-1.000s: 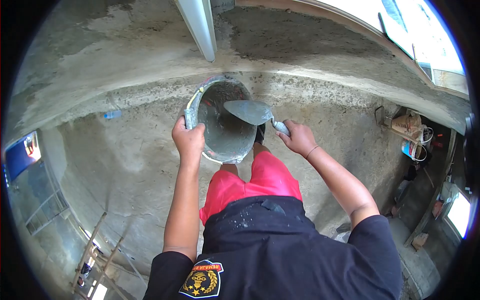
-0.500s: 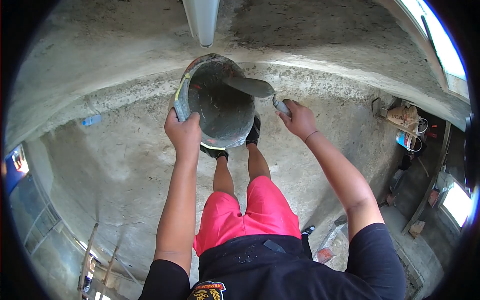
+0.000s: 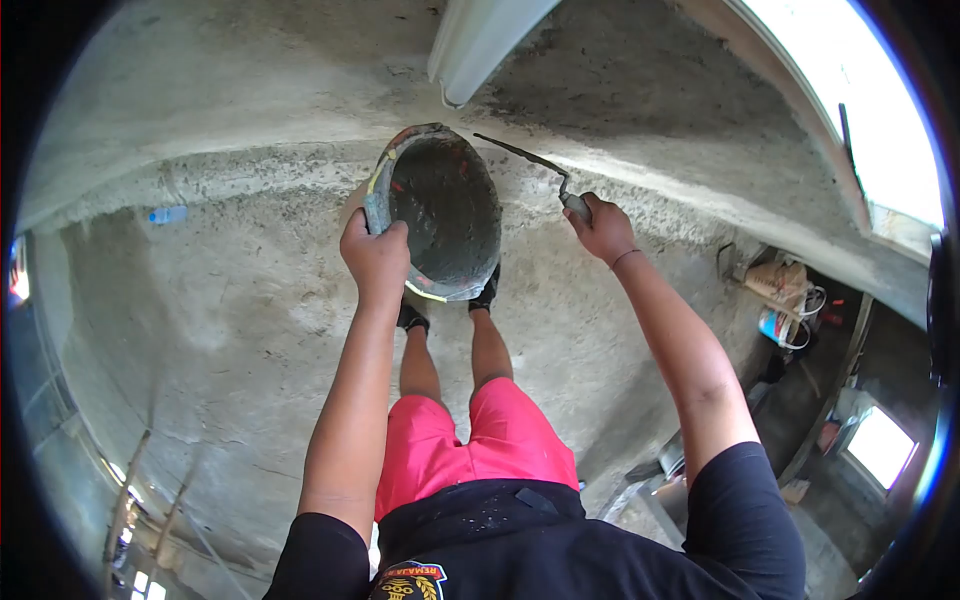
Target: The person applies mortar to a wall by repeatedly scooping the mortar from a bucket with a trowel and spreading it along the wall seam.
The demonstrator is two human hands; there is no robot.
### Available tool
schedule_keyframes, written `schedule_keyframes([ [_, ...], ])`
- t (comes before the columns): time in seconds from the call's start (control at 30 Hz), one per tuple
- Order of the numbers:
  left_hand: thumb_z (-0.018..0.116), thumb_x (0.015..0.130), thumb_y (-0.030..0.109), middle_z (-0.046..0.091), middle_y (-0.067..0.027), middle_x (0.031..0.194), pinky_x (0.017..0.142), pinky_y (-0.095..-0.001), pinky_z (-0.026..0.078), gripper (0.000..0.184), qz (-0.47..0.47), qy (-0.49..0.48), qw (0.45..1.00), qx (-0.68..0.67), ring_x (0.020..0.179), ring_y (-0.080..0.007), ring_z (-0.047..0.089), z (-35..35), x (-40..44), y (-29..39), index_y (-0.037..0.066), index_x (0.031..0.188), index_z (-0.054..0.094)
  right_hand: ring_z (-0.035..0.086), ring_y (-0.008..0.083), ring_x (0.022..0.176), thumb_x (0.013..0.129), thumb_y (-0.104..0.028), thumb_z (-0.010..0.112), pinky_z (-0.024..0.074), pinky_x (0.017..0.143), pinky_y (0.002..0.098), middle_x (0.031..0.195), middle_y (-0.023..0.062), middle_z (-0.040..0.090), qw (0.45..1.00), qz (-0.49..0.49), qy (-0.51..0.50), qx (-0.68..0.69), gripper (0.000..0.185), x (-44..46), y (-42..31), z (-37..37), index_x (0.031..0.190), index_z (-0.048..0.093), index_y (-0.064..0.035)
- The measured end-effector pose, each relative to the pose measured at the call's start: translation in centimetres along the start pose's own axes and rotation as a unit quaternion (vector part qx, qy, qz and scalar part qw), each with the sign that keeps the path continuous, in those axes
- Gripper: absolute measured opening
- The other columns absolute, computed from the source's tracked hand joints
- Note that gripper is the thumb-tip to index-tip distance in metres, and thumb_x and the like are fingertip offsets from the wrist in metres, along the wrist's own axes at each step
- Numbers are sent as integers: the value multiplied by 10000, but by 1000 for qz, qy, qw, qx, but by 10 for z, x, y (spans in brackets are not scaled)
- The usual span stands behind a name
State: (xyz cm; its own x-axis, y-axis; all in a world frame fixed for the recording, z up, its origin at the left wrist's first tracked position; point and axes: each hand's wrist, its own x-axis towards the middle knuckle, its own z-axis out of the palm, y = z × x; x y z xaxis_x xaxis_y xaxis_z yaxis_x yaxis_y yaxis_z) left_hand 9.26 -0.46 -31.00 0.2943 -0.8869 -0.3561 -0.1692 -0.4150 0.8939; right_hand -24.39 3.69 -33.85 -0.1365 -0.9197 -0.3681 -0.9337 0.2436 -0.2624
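My left hand (image 3: 376,258) grips the near-left rim of a mortar bucket (image 3: 377,203), thumb over the edge. The bucket is tilted with its mouth toward me, and wet grey mortar (image 3: 448,225) coats its inside. In my right hand (image 3: 606,232) is a trowel (image 3: 524,154), held by its handle. Its thin blade shows nearly edge-on, just right of the bucket's upper rim and apart from it. Whether mortar lies on the blade I cannot tell.
A rough cement wall (image 3: 260,90) curves ahead, with a darker damp patch (image 3: 640,90). A white pipe-like piece (image 3: 487,45) juts from above. On the floor lies a plastic bottle (image 3: 168,214). At right are a cement bag (image 3: 778,283) and a small bucket (image 3: 775,327). Wooden poles (image 3: 125,495) stand lower left.
The trowel has come out of the bucket's mouth to the right, its blade turning from flat to edge-on. The bucket stays in my left hand. The whole view has shifted and tilted slightly.
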Motion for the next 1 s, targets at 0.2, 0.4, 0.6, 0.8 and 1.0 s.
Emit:
schedule_keyframes([
  [0.2, 624, 726, 12, 602, -73, 706, 631, -345, 478, 131, 8, 36, 997, -66, 643, -164, 574, -7, -3, -4, -36, 843, 589, 639, 420, 895, 909, -438, 577, 499, 775, 508, 898, 214, 680, 999, 5, -10, -39, 389, 12, 13, -19, 1013, 597, -64],
  [0.4, 613, 725, 14, 621, -86, 708, 636, -350, 485, 136, -66, 25, 994, -80, 634, -195, 596, -26, -9, 3, -32, 853, 604, 633, 432, 928, 913, -474, 564, 494, 798, 516, 927, 228, 681, 998, 32, -28, -47, 435, 26, 24, -26, 981, 618, -48],
  [0.6, 607, 709, 22, 664, -133, 747, 673, -357, 496, 152, 1, 56, 998, 5, 666, -248, 642, -36, -9, -12, -18, 853, 633, 633, 437, 960, 917, -509, 537, 494, 812, 519, 950, 244, 680, 998, 36, -18, -58, 479, 46, 33, -31, 990, 625, -44],
  [0.8, 609, 715, 29, 676, -131, 768, 696, -356, 498, 163, 0, 63, 998, 12, 695, -254, 657, -43, -14, -7, -15, 868, 643, 651, 419, 912, 923, -486, 557, 503, 782, 471, 904, 220, 690, 997, 31, 20, -65, 442, 58, 45, -28, 970, 635, -53],
  [1.0, 599, 725, 15, 681, -110, 784, 692, -331, 496, 260, 27, 68, 997, -11, 697, -200, 649, -39, -13, -13, -2, 974, 673, 637, 420, 977, 935, -472, 526, 505, 817, 495, 961, 229, 686, 996, -53, -13, -77, 446, 62, 49, -43, 1023, 637, -49],
])
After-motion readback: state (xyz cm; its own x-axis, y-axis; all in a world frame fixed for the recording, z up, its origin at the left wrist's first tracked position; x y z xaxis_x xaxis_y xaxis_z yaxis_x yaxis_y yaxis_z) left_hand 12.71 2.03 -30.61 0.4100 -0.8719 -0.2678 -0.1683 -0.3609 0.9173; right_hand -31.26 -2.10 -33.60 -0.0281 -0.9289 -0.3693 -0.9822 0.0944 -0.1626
